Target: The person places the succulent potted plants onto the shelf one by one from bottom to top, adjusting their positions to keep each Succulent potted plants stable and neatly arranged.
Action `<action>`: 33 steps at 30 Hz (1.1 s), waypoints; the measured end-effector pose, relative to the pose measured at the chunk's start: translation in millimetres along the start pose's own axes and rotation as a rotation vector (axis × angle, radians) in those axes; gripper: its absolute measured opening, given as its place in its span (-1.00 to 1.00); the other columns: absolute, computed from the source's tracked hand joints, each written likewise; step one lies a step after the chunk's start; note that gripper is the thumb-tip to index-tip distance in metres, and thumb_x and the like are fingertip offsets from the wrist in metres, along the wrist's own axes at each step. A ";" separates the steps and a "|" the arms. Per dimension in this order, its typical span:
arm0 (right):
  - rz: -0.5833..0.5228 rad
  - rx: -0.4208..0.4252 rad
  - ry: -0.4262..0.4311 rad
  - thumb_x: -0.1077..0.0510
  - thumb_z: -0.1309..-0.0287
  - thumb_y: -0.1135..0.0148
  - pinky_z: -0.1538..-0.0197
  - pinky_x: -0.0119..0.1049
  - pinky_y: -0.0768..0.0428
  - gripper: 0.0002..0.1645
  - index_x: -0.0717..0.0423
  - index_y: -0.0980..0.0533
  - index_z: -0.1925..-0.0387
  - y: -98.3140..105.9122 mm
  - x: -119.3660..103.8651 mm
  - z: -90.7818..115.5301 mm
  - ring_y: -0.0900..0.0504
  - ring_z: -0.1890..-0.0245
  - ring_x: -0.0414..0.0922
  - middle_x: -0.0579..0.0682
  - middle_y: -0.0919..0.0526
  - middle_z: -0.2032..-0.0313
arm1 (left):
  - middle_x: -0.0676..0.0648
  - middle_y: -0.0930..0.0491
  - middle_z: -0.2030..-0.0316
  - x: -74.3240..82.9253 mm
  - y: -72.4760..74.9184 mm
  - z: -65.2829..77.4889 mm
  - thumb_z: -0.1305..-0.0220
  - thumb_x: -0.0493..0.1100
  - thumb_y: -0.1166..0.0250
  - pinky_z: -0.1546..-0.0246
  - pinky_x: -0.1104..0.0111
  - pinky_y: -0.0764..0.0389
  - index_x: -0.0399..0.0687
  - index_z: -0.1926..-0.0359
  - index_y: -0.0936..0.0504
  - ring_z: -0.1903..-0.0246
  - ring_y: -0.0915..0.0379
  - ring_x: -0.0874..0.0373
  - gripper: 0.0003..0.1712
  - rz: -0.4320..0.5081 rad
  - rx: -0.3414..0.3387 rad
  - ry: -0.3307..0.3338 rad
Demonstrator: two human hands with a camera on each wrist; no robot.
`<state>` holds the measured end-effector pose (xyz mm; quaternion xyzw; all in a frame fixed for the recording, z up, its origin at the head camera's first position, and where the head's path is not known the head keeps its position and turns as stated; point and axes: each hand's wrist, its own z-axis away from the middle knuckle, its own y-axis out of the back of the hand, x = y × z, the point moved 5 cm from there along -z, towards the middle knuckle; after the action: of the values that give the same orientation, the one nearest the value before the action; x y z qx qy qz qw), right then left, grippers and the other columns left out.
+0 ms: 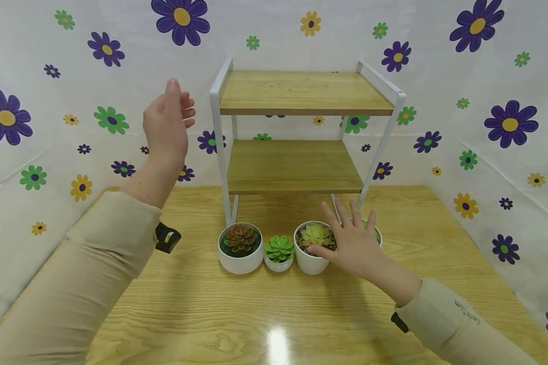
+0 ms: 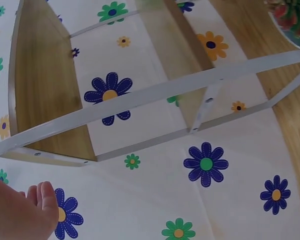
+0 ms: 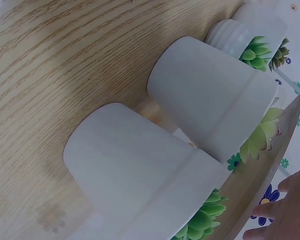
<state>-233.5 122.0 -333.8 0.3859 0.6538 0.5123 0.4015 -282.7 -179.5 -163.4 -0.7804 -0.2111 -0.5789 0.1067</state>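
Four potted succulents (image 1: 279, 247) are standing lined up under and left of the right hand's (image 1: 357, 252) spread, empty fingers, none being lifted yet; the left hand's (image 1: 166, 121) loosely curling fingers are holding nothing

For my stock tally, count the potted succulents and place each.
4, left to right in front of the shelf: reddish succulent, small green succulent, pale green succulent, and rightmost succulent, partly behind the right hand in the head view.
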 end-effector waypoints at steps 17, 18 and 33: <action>0.019 0.006 0.002 -0.48 -0.05 -0.02 -0.23 0.47 0.20 0.12 -0.01 0.09 -0.46 -3.2 1.7 0.2 0.20 -0.42 0.29 0.19 0.07 -0.45 | 0.03 -0.44 -0.03 13.5 -28.2 -17.5 -0.29 0.31 0.03 -0.20 0.42 -0.33 -0.02 -0.12 -0.49 -0.07 -0.34 0.21 -0.37 -0.015 -0.095 0.170; 0.018 0.006 0.004 -0.48 -0.05 -0.02 -0.23 0.48 0.20 0.12 -0.01 0.09 -0.46 -3.2 1.6 0.4 0.20 -0.42 0.30 0.19 0.07 -0.45 | 0.03 -0.44 -0.07 12.7 -30.1 -17.4 -0.29 0.32 0.02 -0.24 0.40 -0.30 0.01 -0.16 -0.47 -0.11 -0.32 0.20 -0.36 -0.039 -0.111 0.177; -0.007 0.003 0.016 -0.46 -0.06 -0.04 -0.23 0.48 0.22 0.11 0.00 0.08 -0.45 -3.2 1.5 2.6 0.21 -0.42 0.31 0.22 0.06 -0.44 | 0.08 -0.36 -0.25 15.3 -42.3 -15.6 -0.35 0.13 0.00 -0.31 0.33 -0.23 0.10 -0.23 -0.44 -0.24 -0.17 0.24 -0.50 -0.113 -0.151 0.260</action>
<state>-232.0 123.7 -337.5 0.3801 0.6589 0.5131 0.3976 -311.5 -145.2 -147.4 -0.6914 -0.1948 -0.6945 0.0414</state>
